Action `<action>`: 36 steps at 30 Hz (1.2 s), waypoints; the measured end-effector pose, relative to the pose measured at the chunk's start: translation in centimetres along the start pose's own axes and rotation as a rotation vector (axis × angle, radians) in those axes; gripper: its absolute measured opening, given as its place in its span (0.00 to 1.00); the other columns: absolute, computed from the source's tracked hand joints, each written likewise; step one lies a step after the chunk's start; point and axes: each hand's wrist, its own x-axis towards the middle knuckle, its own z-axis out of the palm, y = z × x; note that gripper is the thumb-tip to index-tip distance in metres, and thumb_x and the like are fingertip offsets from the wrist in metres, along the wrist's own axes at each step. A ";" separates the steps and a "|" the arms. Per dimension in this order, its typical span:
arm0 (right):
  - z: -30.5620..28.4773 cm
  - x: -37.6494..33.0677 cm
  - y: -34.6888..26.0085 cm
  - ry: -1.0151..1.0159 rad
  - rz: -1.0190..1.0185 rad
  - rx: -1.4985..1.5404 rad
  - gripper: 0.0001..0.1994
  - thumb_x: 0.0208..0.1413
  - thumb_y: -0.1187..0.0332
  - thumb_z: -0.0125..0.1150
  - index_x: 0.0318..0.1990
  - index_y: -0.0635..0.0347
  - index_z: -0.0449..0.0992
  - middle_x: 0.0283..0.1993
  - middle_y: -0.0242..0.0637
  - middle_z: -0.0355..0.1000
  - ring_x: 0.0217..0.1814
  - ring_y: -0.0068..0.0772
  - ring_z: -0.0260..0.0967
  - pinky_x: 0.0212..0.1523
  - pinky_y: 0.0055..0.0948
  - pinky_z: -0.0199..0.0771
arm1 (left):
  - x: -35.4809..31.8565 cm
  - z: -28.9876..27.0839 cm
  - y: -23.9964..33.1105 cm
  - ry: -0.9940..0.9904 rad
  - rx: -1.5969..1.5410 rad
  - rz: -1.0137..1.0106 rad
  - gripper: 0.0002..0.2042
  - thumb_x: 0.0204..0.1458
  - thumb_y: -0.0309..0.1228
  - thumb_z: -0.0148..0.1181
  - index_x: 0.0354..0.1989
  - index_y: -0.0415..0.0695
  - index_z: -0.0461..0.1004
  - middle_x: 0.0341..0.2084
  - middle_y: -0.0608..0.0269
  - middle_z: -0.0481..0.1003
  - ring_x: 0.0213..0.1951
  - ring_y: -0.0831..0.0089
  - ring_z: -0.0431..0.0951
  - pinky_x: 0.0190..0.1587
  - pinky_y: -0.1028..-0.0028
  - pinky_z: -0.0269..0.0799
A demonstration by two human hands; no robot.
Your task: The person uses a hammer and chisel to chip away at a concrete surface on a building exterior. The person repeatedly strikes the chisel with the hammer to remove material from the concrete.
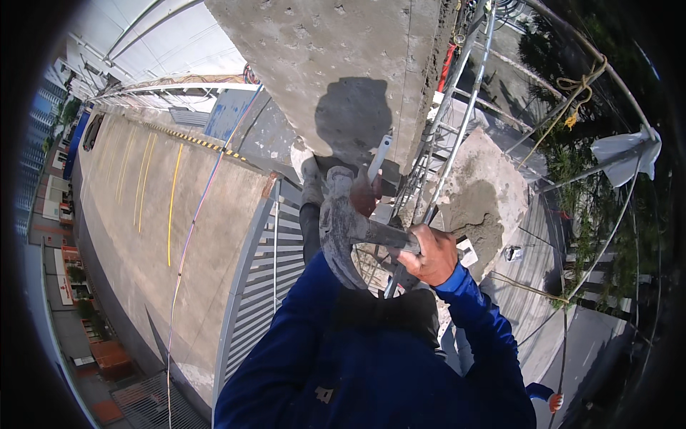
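Observation:
A claw hammer (340, 218), caked with grey cement, is held up close in front of my chest. My right hand (431, 256) is closed around the end of its handle. Behind the hammer head, partly hidden and in shadow, my left hand (365, 194) is closed on a pale flat bar (380, 156) that sticks up toward the wall. The bar's lower end is hidden, so I cannot tell its exact kind. Ahead stands a grey cement wall (286, 46) with many small nicks, and a dark shadow of a head falls on it.
Metal scaffold pipes (471, 93) rise right of the wall. Wet mortar (477, 218) lies on a pale board below. Left are a slatted grey fence (250, 286) and a parking yard (143, 229) far down. A rope (580, 89) hangs at right; another person's hand (555, 402) shows lower right.

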 end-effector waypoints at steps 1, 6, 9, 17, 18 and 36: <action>-1.0 0.4 -1.4 0.035 -0.162 0.033 0.20 0.39 0.56 0.73 0.35 0.57 0.72 0.30 0.42 0.74 0.30 0.43 0.75 0.31 0.38 0.75 | -0.1 0.7 -2.4 -0.022 0.203 0.187 0.12 0.56 0.37 0.58 0.36 0.42 0.66 0.20 0.41 0.74 0.25 0.42 0.76 0.25 0.53 0.70; 0.6 1.9 7.3 0.052 -0.322 -0.199 0.24 0.43 0.44 0.66 0.34 0.57 0.74 0.29 0.43 0.74 0.30 0.44 0.75 0.31 0.40 0.74 | 0.8 0.0 -2.2 -0.021 -0.092 0.129 0.14 0.51 0.36 0.61 0.39 0.41 0.67 0.23 0.42 0.75 0.30 0.41 0.76 0.30 0.50 0.71; 2.9 2.3 10.8 -0.118 0.316 -0.203 0.29 0.55 0.40 0.57 0.37 0.65 0.73 0.20 0.53 0.72 0.25 0.58 0.73 0.25 0.47 0.73 | 0.7 0.4 -3.2 -0.106 -0.079 0.201 0.17 0.47 0.34 0.63 0.41 0.40 0.68 0.25 0.43 0.76 0.33 0.41 0.76 0.34 0.49 0.71; -1.8 3.1 -0.4 0.201 -0.448 0.041 0.19 0.43 0.56 0.69 0.33 0.60 0.70 0.26 0.42 0.71 0.23 0.49 0.71 0.25 0.38 0.71 | 0.6 -1.7 1.8 -0.056 0.177 -0.036 0.14 0.59 0.41 0.54 0.39 0.40 0.66 0.18 0.43 0.74 0.25 0.42 0.77 0.26 0.51 0.72; -2.4 3.4 0.3 0.239 -0.583 -0.026 0.20 0.43 0.55 0.69 0.33 0.60 0.70 0.26 0.41 0.71 0.24 0.48 0.71 0.26 0.39 0.71 | 0.5 -1.9 1.6 -0.022 0.182 -0.016 0.15 0.59 0.41 0.54 0.38 0.40 0.66 0.17 0.44 0.74 0.25 0.41 0.77 0.25 0.51 0.72; 9.1 -1.5 4.3 -0.049 0.364 0.036 0.18 0.53 0.54 0.64 0.38 0.62 0.75 0.28 0.55 0.75 0.32 0.60 0.73 0.35 0.47 0.73 | 0.4 -5.3 -6.9 0.040 0.076 0.066 0.20 0.55 0.50 0.56 0.33 0.44 0.66 0.22 0.45 0.75 0.29 0.41 0.76 0.30 0.51 0.69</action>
